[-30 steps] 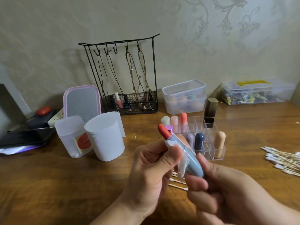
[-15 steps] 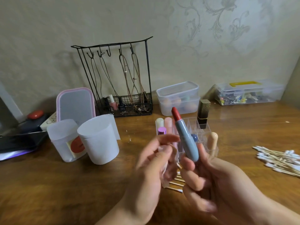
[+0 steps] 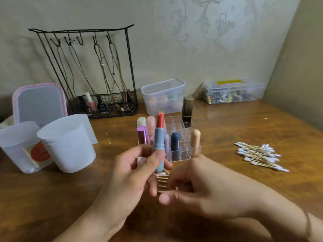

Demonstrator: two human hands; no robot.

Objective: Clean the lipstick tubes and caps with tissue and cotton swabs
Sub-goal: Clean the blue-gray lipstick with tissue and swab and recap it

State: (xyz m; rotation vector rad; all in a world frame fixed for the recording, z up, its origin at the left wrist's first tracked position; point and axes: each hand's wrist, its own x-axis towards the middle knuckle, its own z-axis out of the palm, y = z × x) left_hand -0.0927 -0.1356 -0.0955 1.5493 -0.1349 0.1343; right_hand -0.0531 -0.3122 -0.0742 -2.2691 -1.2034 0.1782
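Blue-cased red lipstick (image 3: 158, 144) stands uncapped, pinched in the left hand (image 3: 129, 175). The right hand (image 3: 201, 187), fingers curled, hovers blurred; its grasp is unclear. Behind the lipstick, the organizer (image 3: 181, 137) holds tubes probably awaiting cleaning.

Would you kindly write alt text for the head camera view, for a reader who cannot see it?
A person's left hand holds an uncapped blue lipstick tube upright over a wooden table, while the right hand reaches toward cotton swabs lying beneath it. Behind stands a clear organizer holding other lipsticks; a second pile of swabs lies to the right.

left hand (image 3: 132, 173) holds blue lipstick (image 3: 158, 147) upright | right hand (image 3: 201, 187) curled over used swabs (image 3: 161, 179)
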